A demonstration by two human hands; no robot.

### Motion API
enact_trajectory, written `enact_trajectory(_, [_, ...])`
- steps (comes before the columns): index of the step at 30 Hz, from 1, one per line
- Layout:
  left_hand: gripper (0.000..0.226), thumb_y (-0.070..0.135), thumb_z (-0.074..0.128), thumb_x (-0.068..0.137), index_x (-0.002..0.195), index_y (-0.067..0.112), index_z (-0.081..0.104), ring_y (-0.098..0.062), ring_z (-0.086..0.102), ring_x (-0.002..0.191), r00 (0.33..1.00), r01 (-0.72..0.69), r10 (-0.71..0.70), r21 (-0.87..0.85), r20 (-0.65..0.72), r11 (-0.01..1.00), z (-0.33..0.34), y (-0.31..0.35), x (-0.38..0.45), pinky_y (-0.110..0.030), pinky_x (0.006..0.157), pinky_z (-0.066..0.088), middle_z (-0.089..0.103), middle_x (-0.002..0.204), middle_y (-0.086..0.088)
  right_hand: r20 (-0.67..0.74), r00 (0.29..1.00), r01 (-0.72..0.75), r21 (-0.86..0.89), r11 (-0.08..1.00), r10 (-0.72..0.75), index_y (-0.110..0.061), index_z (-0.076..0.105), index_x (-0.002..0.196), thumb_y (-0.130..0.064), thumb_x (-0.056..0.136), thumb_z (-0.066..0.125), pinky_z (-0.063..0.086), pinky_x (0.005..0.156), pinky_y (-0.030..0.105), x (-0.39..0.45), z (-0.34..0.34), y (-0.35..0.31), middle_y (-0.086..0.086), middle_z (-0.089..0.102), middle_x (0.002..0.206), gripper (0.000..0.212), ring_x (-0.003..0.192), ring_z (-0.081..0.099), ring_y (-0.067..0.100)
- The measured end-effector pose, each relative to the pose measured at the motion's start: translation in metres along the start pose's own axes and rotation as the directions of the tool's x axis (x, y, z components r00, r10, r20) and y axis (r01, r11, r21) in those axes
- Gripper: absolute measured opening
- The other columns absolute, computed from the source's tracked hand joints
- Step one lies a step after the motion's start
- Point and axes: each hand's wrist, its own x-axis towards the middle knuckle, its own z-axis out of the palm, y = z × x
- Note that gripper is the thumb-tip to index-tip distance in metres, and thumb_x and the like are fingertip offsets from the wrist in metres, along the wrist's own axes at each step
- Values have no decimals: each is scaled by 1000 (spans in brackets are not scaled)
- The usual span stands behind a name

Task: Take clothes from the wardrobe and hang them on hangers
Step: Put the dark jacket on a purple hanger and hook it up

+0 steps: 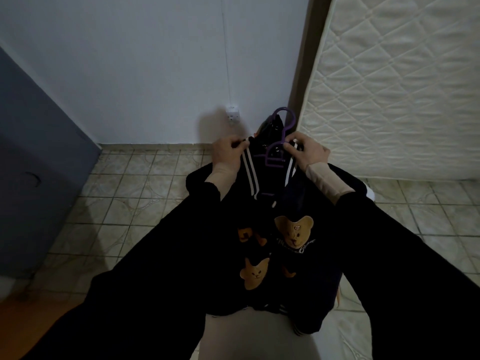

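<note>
With both hands, left hand (228,149) and right hand (305,149), you pinch the soft, floppy jacket (259,229) collar over the stiff purple hanger (276,154).

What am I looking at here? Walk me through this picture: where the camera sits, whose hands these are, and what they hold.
There is no machine here. The single picture comes from a wide-angle camera worn on a person's head, looking forward and down, so the two arms in black sleeves reaching out from the bottom are the wearer's own.

The left hand pinches one side of the collar of a dark jacket, which has white stripes at the neck and teddy-bear patches on the front. The right hand has its grip on the other side of the collar, right by a purple hanger whose hook sticks up above the jacket. The hanger seems to sit inside the neck opening.

Below is a tiled floor. A pale wall with a socket stands ahead, a quilted mattress leans upright on the right, and a grey panel is on the left.
</note>
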Motion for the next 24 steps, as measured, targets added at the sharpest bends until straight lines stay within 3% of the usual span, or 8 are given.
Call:
enact_trajectory(3, [24,16,66,83,100,-1,70,-25,64,96,1000,-24,25,-25,19,999,-5,9,9,-14,74,39,70,101,-16,-53,995,79,-14,997,-80,-24,62,100,-37,89,53,22,105,43,2,-5,3,4,67,98,19,97,59,24])
enact_trajectory(5, [22,16,66,83,98,1,71,-23,64,94,998,-49,51,-59,31,997,-7,17,12,-9,70,38,71,100,-15,-57,989,137,-5,991,-137,-20,64,98,-37,87,56,28,103,43,3,-14,3,4,68,97,21,97,59,25])
enact_trajectory(10, [20,11,67,82,98,-1,70,1,57,72,995,-91,97,-159,33,983,-2,41,10,3,63,37,70,99,-14,1,950,312,24,950,-312,-7,66,93,-36,76,50,43,85,43,-2,-23,-5,11,70,93,37,89,62,32])
enact_trajectory(13, [23,12,65,84,103,-1,69,-11,58,86,991,-63,74,-101,113,993,4,37,5,-1,65,38,69,106,-16,-70,952,304,89,949,-298,-5,67,93,-27,80,59,46,82,42,-10,-16,0,15,69,94,26,88,61,33])
enact_trajectory(17, [27,17,63,86,107,0,67,-23,61,94,969,-82,71,33,236,996,14,11,-12,-22,84,44,68,107,-18,-99,965,252,121,960,-241,-2,69,92,-14,81,67,38,72,29,-14,-8,6,22,64,92,17,85,58,34])
enact_trajectory(20, [27,17,63,86,107,2,67,-15,57,92,958,-156,146,24,245,987,15,-3,-25,-12,72,34,68,107,-16,-114,969,230,116,966,-218,-2,71,92,-15,80,68,34,69,23,-14,-5,7,23,63,92,18,83,58,34])
enact_trajectory(24, [32,20,69,81,109,5,67,-22,60,104,940,-221,205,29,274,975,14,-11,-30,-12,82,34,67,111,-14,-130,971,216,144,966,-198,-4,71,93,-15,79,69,37,69,25,-18,-5,5,22,64,93,18,83,58,32])
